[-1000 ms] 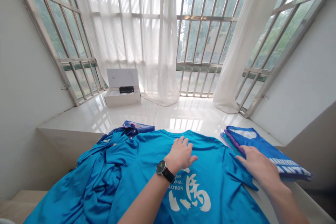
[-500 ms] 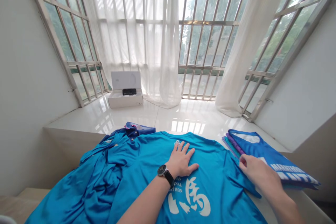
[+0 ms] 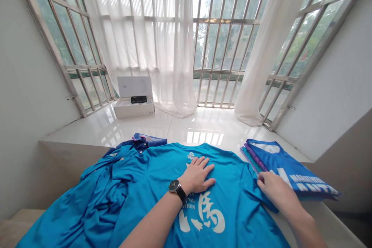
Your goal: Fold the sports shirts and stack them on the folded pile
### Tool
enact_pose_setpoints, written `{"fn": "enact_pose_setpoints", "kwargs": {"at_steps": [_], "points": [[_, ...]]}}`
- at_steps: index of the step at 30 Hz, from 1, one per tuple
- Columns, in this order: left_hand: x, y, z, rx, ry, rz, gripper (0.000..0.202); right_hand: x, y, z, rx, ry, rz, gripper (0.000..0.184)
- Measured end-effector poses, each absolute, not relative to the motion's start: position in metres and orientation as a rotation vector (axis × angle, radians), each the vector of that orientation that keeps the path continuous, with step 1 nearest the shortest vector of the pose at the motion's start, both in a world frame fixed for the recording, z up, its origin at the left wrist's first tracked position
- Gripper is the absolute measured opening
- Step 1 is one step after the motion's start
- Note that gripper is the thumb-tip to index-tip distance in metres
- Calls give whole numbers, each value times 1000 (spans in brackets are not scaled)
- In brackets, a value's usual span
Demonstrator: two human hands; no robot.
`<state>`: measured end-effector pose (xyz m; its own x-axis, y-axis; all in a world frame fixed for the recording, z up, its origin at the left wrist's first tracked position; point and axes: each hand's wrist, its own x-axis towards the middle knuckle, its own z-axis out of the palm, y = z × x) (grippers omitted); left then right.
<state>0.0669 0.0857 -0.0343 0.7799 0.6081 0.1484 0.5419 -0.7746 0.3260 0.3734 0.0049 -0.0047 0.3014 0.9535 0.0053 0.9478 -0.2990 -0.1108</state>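
A blue-green T-shirt (image 3: 157, 186) with white printing lies spread over the sill's front edge. My left hand (image 3: 198, 175), a black-strapped watch at its wrist, rests flat on the chest of the shirt with fingers spread, covering part of the print. At the shirt's right side, my right hand (image 3: 274, 189) is closed, thumb and fingers pinching the sleeve (image 3: 252, 186). Just beyond that hand sits a folded stack of shirts (image 3: 290, 162), a blue one on top and purple and teal edges below.
Bunched blue-green clothing (image 3: 95, 190) and a dark blue collared shirt (image 3: 148, 141) lie to the left. A white box (image 3: 135, 109) with its lid raised holds a black device (image 3: 138, 100) on the white sill (image 3: 174, 126). Curtains (image 3: 180, 66) hang before barred windows.
My left hand has slid slightly down and right on the shirt, uncovering the small logo below the collar. My right hand keeps its pinch on the sleeve. The view has shifted slightly.
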Motion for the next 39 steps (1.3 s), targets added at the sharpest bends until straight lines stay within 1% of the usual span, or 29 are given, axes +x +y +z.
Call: {"fn": "enact_pose_setpoints", "kwargs": {"at_steps": [4,7,12,18,23,25,28,32,36,39], "points": [[67,86,-36,2705,895,370,66,364,4,12,-2331,-1639,-68,28],[67,86,-36,2704,901,370,65,361,6,15,-2178,-1492,-188,32],[69,86,-35,2723,905,350,63,361,12,8,-2031,-1193,-238,41],[69,83,-34,2752,929,308,62,358,15,0,-1910,-1142,-218,45],[84,89,-6,2760,957,93,61,355,17,-4,-1834,-1177,-121,51],[98,93,8,2786,1008,6,53,353,17,-3,-1812,-1166,-61,53],[125,96,16,2859,1026,71,38,351,17,0,-1769,-1130,37,54],[150,92,-2,2892,936,238,33,353,18,-1,-1681,-1075,189,52],[155,83,-26,2868,1024,434,34,354,22,-6,-1545,-1016,369,56],[157,77,-33,2808,1046,534,35,350,23,-8,-1439,-950,526,57]]}}
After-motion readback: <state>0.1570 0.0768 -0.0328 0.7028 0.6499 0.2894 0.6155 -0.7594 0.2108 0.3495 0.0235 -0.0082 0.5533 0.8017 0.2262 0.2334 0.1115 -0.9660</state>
